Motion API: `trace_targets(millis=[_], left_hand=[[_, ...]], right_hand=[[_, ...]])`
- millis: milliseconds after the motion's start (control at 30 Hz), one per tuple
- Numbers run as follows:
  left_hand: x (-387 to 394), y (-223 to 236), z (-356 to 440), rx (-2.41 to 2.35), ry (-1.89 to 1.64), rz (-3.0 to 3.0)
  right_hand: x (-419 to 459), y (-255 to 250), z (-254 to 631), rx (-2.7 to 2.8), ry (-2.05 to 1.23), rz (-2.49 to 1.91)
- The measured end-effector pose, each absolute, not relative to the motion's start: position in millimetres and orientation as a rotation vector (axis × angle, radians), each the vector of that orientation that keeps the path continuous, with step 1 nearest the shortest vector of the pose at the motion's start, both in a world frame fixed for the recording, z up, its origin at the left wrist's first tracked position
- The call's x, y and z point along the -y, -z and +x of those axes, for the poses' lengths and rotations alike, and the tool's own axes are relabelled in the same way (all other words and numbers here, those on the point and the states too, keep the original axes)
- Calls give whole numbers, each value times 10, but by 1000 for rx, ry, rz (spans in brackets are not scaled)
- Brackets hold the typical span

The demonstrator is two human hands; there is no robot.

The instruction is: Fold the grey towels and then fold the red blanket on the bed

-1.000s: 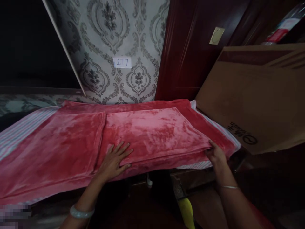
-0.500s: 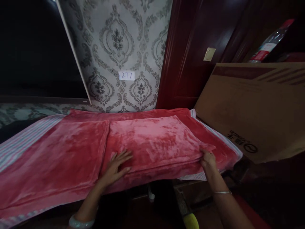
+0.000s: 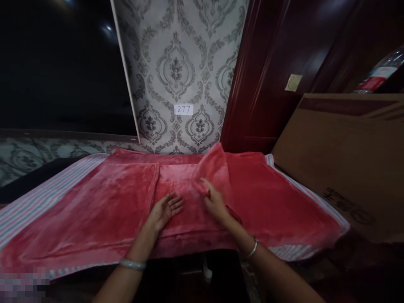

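Plush red fabric, which looks like a blanket (image 3: 104,202), lies spread over a striped cloth (image 3: 59,176). Its middle part is folded in layers. My right hand (image 3: 216,204) is closed on the blanket's right flap, which rises in a peak above the hand and leans to the left. To the left, my left hand (image 3: 167,209) is turned palm partly up, fingers apart and slightly curled, over the middle of the blanket. Nothing is in it. Whether its edge rests on the fabric I cannot tell.
A large cardboard box (image 3: 341,164) borders the right side, with a plastic bottle (image 3: 378,75) on top. The dark television (image 3: 63,71) stands at the left rear. Patterned wallpaper (image 3: 176,67) and a dark red door panel (image 3: 268,75) close off the back.
My right hand has carried the right end of the blanket's folded layer leftward and up, baring red fabric beneath. My left hand has turned from palm down to palm partly up. The view has shifted left.
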State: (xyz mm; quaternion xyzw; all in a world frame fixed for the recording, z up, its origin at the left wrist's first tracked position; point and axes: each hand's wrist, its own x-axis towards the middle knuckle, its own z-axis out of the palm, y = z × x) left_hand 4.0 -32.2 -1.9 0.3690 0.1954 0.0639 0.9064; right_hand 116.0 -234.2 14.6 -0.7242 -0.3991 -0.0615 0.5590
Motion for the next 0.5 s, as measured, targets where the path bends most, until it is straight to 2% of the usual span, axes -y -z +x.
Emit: trace_targets(millis=[167,500], left_hand=[[349,100,27,-405,-209,749],[366,-6,403,-448,-311,919]], right_hand=[[2259,143,603,1254,-81,-1874],[2443,113,635,1102,167,-1775]])
